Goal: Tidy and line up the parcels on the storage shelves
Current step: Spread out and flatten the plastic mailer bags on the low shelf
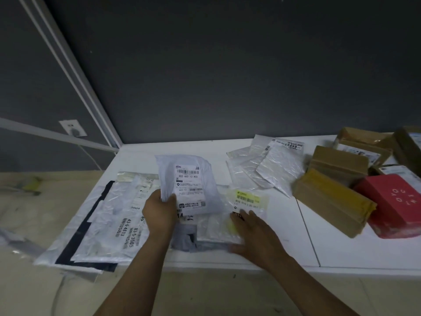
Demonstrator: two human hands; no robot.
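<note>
My left hand (159, 210) grips the lower left edge of a white mailer bag (189, 183) with a barcode label, holding it raised above the white shelf (284, 236). My right hand (255, 233) lies flat, fingers straight, on a clear bag with a yellow label (249, 199) that tops a small pile at the shelf's front middle. To the left, several flat plastic mailers (107, 224) overlap, one with a black border, and they overhang the shelf's front left edge.
A fan of silver-white mailers (268, 165) lies at the back middle. Brown cardboard boxes (335, 199) and a red box (396, 204) crowd the right side. A dark grey wall stands behind, with a white shelf post (75, 74) at the left. A beige floor shows below.
</note>
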